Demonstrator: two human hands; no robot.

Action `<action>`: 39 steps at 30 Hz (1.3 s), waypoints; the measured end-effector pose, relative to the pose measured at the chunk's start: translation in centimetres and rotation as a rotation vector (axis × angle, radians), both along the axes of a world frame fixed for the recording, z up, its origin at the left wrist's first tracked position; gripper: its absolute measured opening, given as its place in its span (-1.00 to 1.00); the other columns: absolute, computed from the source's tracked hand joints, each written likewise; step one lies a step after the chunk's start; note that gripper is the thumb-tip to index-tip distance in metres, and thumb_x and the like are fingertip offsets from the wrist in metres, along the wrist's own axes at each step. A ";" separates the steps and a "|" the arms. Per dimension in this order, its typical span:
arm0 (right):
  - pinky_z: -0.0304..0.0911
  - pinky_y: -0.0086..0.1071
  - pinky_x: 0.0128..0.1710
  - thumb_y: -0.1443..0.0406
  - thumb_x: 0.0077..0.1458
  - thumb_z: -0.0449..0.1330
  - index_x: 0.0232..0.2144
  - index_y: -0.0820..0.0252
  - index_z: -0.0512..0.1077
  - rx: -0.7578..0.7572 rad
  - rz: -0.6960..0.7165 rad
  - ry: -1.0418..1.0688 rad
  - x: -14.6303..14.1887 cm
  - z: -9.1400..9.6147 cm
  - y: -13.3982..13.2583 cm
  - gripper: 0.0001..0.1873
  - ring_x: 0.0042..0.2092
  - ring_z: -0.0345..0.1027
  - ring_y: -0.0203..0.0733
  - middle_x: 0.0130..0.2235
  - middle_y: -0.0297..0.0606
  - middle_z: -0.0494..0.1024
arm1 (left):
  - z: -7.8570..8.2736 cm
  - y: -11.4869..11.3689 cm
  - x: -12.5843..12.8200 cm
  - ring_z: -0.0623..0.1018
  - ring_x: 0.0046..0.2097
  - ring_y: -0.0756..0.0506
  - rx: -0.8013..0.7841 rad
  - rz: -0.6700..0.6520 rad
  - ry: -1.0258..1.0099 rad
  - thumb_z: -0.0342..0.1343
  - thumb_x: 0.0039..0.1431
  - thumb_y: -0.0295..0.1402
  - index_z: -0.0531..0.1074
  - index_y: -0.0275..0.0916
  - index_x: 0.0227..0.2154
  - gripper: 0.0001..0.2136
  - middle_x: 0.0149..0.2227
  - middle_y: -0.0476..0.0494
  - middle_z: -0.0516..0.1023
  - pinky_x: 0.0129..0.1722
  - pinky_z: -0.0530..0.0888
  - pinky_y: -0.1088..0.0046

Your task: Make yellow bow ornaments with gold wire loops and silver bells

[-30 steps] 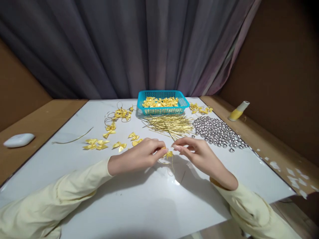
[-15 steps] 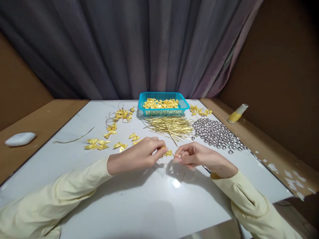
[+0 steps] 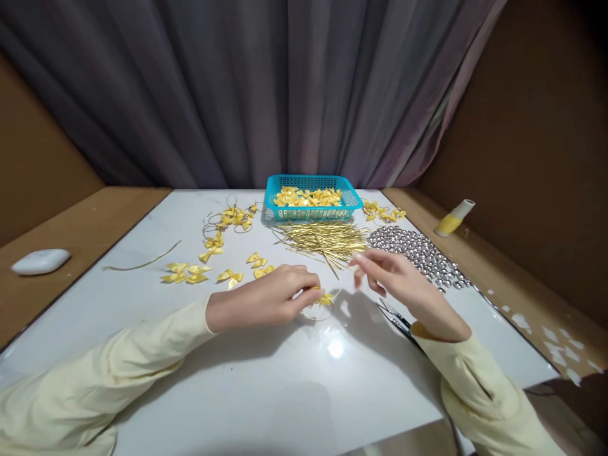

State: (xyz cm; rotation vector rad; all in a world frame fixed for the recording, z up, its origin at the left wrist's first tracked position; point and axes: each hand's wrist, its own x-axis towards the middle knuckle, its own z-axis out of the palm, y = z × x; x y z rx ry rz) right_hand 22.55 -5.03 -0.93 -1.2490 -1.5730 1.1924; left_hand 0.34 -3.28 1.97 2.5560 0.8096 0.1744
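My left hand (image 3: 273, 297) pinches a yellow ribbon bow (image 3: 326, 299) with a gold twist tie (image 3: 317, 316) bent into a loop beneath it. Part of the bow is hidden by my fingers. My right hand (image 3: 387, 272) is off to the right, raised above the table, its fingers apart and curved with nothing visible in them. It is close to a pile of small shiny silver round pieces (image 3: 403, 244) and the heap of gold twist ties (image 3: 323, 240). Below that hand lies a pair of dark-handled tweezers or scissors (image 3: 396, 316), partly covered by the sleeve.
A blue basket (image 3: 351, 212) of yellow bows stands at the back. Loose bows (image 3: 230, 277) and looped bows (image 3: 236, 218) lie on the left, more looped bows (image 3: 387, 212) at back right. A single gold tie (image 3: 142, 263), a white object (image 3: 41, 261) and a yellow-wrapped tube (image 3: 455, 218) sit outward.
My right hand has let go of the twist tie's end and moved up and right, its fingers spreading. The left hand still holds the bow in nearly the same place.
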 end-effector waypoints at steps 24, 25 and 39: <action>-0.05 -0.51 -0.63 0.31 0.06 0.16 -0.35 0.18 0.30 0.536 -0.053 -0.354 -3.1 -1.2 -2.7 -0.90 -0.64 0.04 -0.44 -0.54 -0.44 0.39 | -0.4 -0.4 0.4 0.30 -0.42 0.02 0.019 0.114 -0.084 -0.16 0.27 -0.35 0.22 -0.27 -0.54 -0.73 -0.51 0.03 0.26 -0.38 0.19 0.48; -0.05 -0.51 -0.63 0.32 0.06 0.17 -0.35 0.18 0.31 0.560 -0.061 -0.346 -3.2 -1.3 -2.7 -0.91 -0.63 0.05 -0.45 -0.44 -0.38 0.44 | -0.4 -0.4 0.4 0.30 -0.42 0.02 0.010 0.115 -0.087 -0.16 0.27 -0.35 0.22 -0.27 -0.54 -0.73 -0.51 0.03 0.27 -0.39 0.19 0.48; -0.03 -0.52 -0.70 0.37 0.06 0.13 -0.34 0.19 0.37 0.401 -0.128 -0.195 -4.0 -1.6 -2.9 -0.94 -0.66 0.10 -0.46 -0.38 -0.34 0.52 | -0.9 -0.2 0.7 0.34 -0.42 0.02 0.009 0.168 -0.142 -0.15 0.27 -0.31 0.36 -0.28 -0.47 -0.73 -0.50 0.02 0.37 -0.41 0.21 0.48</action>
